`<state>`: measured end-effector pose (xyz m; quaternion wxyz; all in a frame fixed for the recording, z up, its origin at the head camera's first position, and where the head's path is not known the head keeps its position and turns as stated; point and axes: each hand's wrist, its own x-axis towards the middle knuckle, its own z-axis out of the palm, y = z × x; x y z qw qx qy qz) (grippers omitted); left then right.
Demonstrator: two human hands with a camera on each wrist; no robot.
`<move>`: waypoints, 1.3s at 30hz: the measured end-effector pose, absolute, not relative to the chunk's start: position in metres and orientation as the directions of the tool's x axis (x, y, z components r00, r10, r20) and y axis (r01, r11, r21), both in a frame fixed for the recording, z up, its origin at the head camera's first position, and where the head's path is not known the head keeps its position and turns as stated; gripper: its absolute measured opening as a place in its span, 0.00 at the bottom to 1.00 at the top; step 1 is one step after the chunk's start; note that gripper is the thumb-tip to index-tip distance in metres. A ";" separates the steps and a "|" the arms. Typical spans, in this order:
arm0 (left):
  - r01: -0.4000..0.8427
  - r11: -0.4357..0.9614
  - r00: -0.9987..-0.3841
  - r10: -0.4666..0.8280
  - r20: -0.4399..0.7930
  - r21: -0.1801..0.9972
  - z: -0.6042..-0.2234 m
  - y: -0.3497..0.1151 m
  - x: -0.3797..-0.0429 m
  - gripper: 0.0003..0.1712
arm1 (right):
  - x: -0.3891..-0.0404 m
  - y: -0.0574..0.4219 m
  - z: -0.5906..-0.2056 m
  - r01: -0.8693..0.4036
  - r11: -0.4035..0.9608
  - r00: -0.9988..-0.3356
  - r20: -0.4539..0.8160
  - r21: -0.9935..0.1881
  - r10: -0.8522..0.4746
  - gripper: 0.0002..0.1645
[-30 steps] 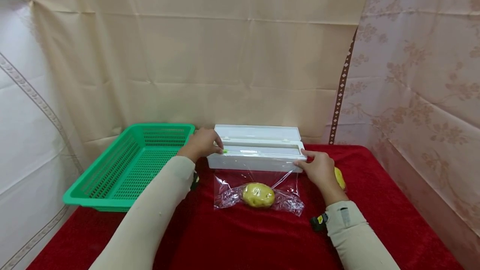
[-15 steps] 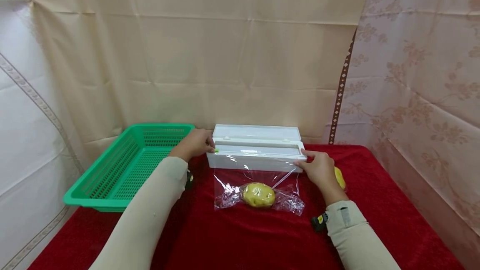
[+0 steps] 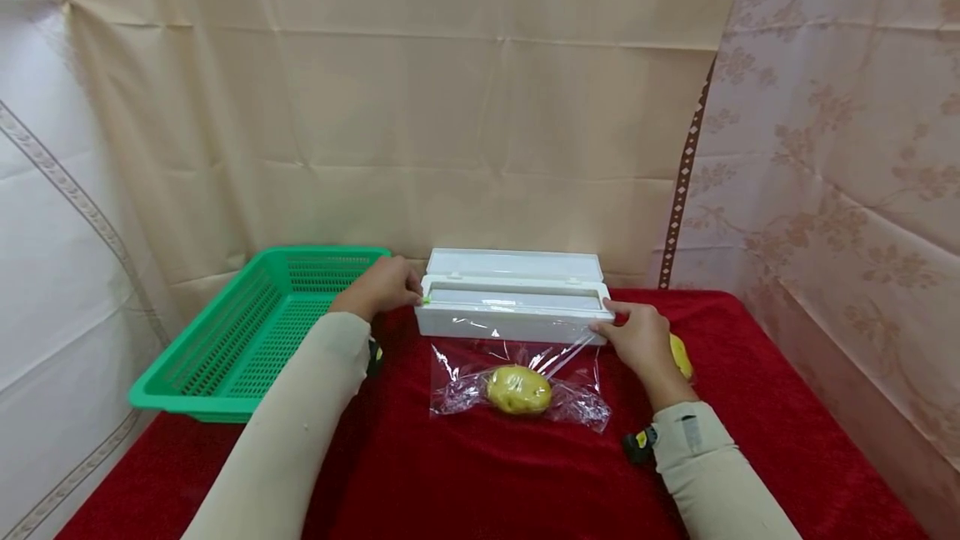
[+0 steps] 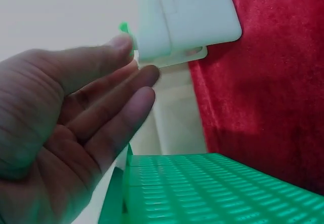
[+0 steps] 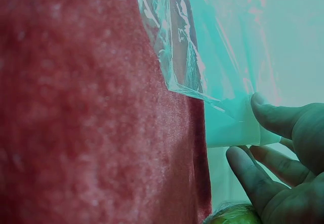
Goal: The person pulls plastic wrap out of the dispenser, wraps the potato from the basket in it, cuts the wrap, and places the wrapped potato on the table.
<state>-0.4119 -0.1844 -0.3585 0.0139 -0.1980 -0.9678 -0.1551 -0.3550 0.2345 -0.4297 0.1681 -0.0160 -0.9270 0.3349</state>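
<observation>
A white cling film dispenser (image 3: 510,327) lies across the cloth with its lid raised at the back. My left hand (image 3: 384,283) is at its left end, thumb and finger pinching the small green slider (image 4: 124,27) of the cutter. The other fingers hang free below in the left wrist view. At the opposite end, my right hand (image 3: 641,342) grips the dispenser's corner, thumb in front. Clear cling film (image 3: 465,394) runs from the dispenser's front down to a potato (image 3: 519,390), which is wrapped in it with bunched ends on both sides.
A green plastic basket (image 3: 187,407) stands at the left, close to my left forearm. Another potato (image 3: 681,355) shows partly behind my right wrist, with film visible on it in the right wrist view. Red cloth (image 3: 480,490) covers the table; curtains hang behind.
My left hand has slid leftward along the dispenser's front edge, bringing the green slider to the left end. The right hand, dispenser and potatoes hold nearly the same place.
</observation>
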 end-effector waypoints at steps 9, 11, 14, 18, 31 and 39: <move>0.329 0.941 -0.942 0.321 0.095 0.082 -0.361 -0.162 -0.400 0.31 | -0.354 0.234 -0.430 -0.085 0.776 -0.941 0.306 -0.625 0.143 0.34; 0.319 0.948 -0.940 0.318 0.124 -0.008 -0.362 -0.154 -0.400 0.31 | -0.354 0.234 -0.430 -0.087 0.775 -0.940 0.309 -0.626 0.144 0.34; 0.326 0.941 -0.927 0.338 0.165 -0.092 -0.362 -0.146 -0.400 0.27 | -0.354 0.234 -0.430 -0.082 0.769 -0.942 0.301 -0.634 0.147 0.34; 0.330 0.935 -0.923 0.349 0.163 -0.129 -0.361 -0.141 -0.401 0.22 | -0.354 0.233 -0.430 -0.080 0.764 -0.944 0.294 -0.641 0.148 0.34; 0.371 0.922 -0.909 0.385 0.156 -0.112 -0.356 -0.137 -0.391 0.11 | -0.357 0.233 -0.431 -0.191 0.763 -0.919 0.385 -0.617 0.082 0.30; 0.347 0.938 -0.928 0.344 0.142 0.002 -0.349 -0.137 -0.377 0.09 | -0.355 0.234 -0.431 -0.293 0.739 -0.873 0.486 -0.607 0.053 0.09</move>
